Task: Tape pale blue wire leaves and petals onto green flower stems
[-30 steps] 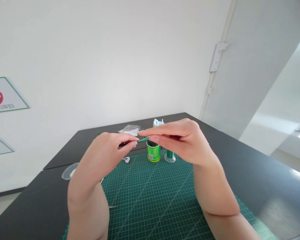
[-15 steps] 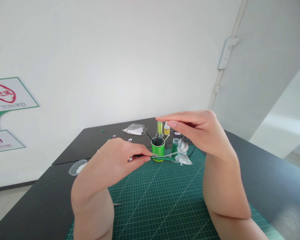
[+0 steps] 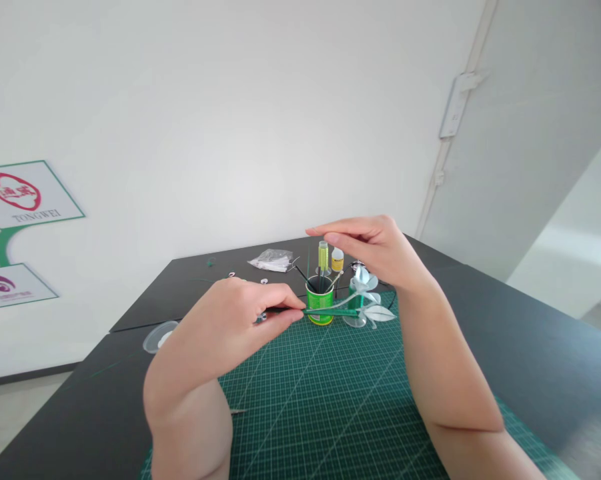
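Low at centre-left, my left hand [image 3: 230,313] pinches the green-wrapped stem [image 3: 337,312] between thumb and fingertips. The stem lies nearly level and points right, with pale silvery flowers and leaves [image 3: 365,280] at its far end. Above and to the right, my right hand [image 3: 367,243] is closed, fingers long and pressed together. A thin green thread [image 3: 309,260] runs down from its fingertips towards the stem by my left fingertips. Behind the stem stands a green cup [image 3: 320,307] with dark tools in it.
Beneath my hands is a green cutting mat [image 3: 310,400] on a black table [image 3: 520,320]. At the back are a yellow-green spool [image 3: 323,257], a yellow-labelled bottle [image 3: 337,260] and a plastic bag [image 3: 271,261]. A green spool [image 3: 355,321] stands behind the stem, a clear dish [image 3: 155,337] left.
My right hand has moved left and slightly up. The flower end has turned, showing its petals and a leaf more clearly. My left hand keeps its pinch; the view has shifted a little.
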Demonstrator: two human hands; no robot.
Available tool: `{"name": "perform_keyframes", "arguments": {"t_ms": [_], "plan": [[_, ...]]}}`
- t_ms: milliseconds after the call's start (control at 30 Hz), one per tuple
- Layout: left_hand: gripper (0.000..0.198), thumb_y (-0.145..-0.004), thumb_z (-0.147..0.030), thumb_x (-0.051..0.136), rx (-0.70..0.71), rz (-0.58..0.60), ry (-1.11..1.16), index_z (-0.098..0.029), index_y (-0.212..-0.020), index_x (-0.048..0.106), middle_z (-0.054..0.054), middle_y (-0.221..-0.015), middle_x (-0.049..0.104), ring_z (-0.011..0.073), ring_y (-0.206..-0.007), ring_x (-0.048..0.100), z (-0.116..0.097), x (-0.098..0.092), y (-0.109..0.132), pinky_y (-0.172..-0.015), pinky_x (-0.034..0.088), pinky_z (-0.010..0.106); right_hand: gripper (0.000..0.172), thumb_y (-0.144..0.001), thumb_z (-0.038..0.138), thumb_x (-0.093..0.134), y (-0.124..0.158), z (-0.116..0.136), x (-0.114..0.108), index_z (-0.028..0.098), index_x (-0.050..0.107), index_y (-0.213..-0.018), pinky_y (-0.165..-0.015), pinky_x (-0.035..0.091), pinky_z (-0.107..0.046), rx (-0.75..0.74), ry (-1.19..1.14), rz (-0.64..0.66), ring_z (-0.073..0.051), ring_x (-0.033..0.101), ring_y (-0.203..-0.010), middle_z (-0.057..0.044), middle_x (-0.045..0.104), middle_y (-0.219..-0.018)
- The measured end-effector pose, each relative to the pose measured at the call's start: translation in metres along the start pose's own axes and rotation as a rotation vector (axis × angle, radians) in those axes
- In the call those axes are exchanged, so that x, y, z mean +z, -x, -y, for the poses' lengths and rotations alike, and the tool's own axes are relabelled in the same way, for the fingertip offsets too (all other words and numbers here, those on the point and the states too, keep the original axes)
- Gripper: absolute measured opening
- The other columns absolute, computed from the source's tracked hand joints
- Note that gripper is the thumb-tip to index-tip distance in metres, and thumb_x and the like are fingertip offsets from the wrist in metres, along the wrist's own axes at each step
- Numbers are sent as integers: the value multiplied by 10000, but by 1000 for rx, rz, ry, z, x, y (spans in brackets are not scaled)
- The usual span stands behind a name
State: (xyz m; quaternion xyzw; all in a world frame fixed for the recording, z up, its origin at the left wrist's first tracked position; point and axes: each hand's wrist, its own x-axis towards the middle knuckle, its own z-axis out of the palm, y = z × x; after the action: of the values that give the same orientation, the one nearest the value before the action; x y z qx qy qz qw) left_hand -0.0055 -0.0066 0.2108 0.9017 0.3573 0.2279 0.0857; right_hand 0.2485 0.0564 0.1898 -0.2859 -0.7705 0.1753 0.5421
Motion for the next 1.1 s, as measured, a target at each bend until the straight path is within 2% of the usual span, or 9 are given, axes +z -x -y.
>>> {"name": "perform_keyframes", "arguments": {"t_ms": [100, 300, 433, 567, 633, 733, 867, 1000, 1100], "plan": [[158, -1000, -226, 655, -13, 19, 0, -273, -953, 798, -119, -742, 765, 45, -546, 575, 0, 0, -1, -542, 362, 191, 196, -967, 348, 715, 2, 1, 0, 314, 866, -1088, -790, 632, -326, -42, -10, -33, -218, 783, -971, -9, 836, -1090], [220, -1041, -288, 592, -41, 77, -19, -263, -984, 803, -84, -786, 785, 74, -595, 615, -1, -1, -1, -586, 386, 220, 181, -957, 338, 735, 6, 5, -2, 324, 866, -1081, -597, 565, -300, -101, -8, -90, -184, 746, -770, -20, 843, -1026], [236, -1052, -298, 573, -48, 101, -12, -265, -987, 797, -76, -812, 789, 83, -635, 646, 0, -1, -2, -603, 395, 227, 184, -955, 377, 734, 8, 8, -3, 323, 869, -1067, -488, 479, -295, -106, 19, -107, -147, 629, -588, -30, 843, -995], [201, -1045, -291, 599, -35, 70, -18, -275, -984, 790, -91, -774, 769, 72, -584, 603, 0, -1, -1, -582, 381, 224, 176, -954, 364, 736, 8, 8, -4, 322, 873, -1057, -432, 368, -282, -111, 52, -134, -106, 452, -474, -20, 818, -834], [173, -1036, -273, 620, -12, 39, -15, -275, -985, 785, -99, -778, 768, 64, -577, 594, 0, -1, 0, -576, 379, 215, 178, -961, 353, 732, 7, 6, -5, 314, 874, -1062, -427, 341, -274, -111, 48, -126, -95, 416, -459, -13, 796, -772], [149, -1028, -252, 636, 32, -3, -17, -272, -991, 779, -103, -816, 783, 60, -603, 619, 0, -1, 1, -581, 390, 201, 182, -963, 344, 731, 5, 3, -4, 305, 873, -1070, -458, 392, -267, -93, 33, -94, -115, 552, -533, -23, 809, -818], [151, -1029, -261, 636, 69, -48, -55, -276, -985, 780, -96, -834, 791, 74, -625, 643, 0, 0, 5, -602, 414, 205, 190, -965, 340, 724, 1, -3, -2, 313, 869, -1085, -639, 567, -289, -49, 14, -41, -188, 750, -825, -31, 840, -1020], [141, -1024, -279, 645, 51, -85, -75, -282, -990, 781, -82, -839, 792, 95, -641, 656, -3, -1, 8, -631, 450, 215, 205, -975, 340, 703, -1, -5, 1, 306, 863, -1099, -850, 625, -332, -30, 5, 21, -217, 779, -1014, -30, 834, -1109], [124, -1015, -282, 659, 30, -121, -70, -287, -1003, 782, -72, -871, 799, 107, -687, 680, -4, -2, 10, -659, 479, 211, 213, -976, 314, 693, -2, -6, 3, 296, 859, -1109, -882, 621, -324, -8, 7, 53, -206, 779, -1030, -37, 833, -1120]]}}
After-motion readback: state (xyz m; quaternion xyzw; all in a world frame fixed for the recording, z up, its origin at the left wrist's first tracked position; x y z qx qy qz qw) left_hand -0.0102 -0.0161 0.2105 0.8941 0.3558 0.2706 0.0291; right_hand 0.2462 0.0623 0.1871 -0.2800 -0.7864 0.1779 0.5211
